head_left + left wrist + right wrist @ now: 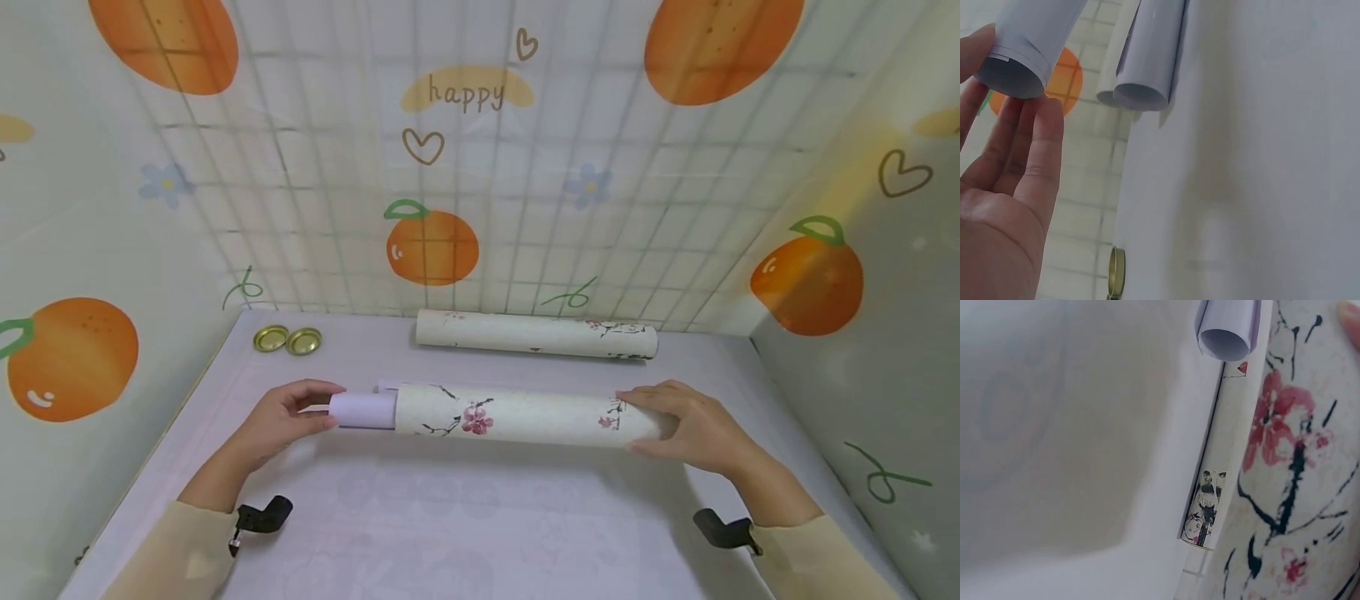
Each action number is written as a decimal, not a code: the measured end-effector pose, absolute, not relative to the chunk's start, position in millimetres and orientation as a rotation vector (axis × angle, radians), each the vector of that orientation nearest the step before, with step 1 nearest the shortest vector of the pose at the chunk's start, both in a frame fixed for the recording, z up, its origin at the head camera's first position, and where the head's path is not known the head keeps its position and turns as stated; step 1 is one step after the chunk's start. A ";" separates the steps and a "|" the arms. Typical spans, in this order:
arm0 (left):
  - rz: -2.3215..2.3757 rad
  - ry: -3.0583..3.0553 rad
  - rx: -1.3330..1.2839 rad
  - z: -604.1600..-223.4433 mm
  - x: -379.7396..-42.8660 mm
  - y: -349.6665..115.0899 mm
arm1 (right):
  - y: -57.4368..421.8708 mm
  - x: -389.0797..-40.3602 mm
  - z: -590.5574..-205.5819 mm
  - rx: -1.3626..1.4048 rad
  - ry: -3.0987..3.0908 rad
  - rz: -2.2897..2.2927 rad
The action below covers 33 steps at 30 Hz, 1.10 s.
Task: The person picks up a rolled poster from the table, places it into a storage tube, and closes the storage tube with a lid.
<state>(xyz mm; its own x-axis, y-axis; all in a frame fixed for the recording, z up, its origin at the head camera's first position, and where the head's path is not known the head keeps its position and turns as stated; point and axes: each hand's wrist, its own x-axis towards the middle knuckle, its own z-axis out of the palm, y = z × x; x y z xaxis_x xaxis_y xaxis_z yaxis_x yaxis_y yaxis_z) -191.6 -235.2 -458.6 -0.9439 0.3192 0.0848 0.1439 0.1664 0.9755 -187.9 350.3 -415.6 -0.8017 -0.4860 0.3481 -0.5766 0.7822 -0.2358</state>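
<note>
A cream tube with pink blossoms and dark branches (525, 414) is held level above the table. Round its right end my right hand (693, 421) grips with thumb and fingers. A rolled white paper (363, 411) sticks out of the tube's left end; how far it reaches inside is hidden. My left hand (288, 412) pinches the outer end of this roll between thumb and fingers. The left wrist view shows the hollow end of the held roll (1029, 56). Another white paper roll (1150, 62) lies behind the held tube, mostly hidden from the head camera.
A second blossom-patterned tube (536, 335) lies at the back of the white table (480, 525). Two gold round lids (271, 337) sit side by side at the back left. Cloth with printed oranges covers a wire grid (330, 192) behind, and side walls flank the table.
</note>
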 end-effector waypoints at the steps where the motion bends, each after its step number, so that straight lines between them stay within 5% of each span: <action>1: 1.889 2.286 0.457 -458.7 -191.7 -234.0 | 350.2 -188.3 -415.6 0.824 -2.704 0.488; 33: 1.914 2.249 0.532 -466.6 -193.3 -193.0 | 343.3 -193.0 -418.4 0.868 -2.687 0.506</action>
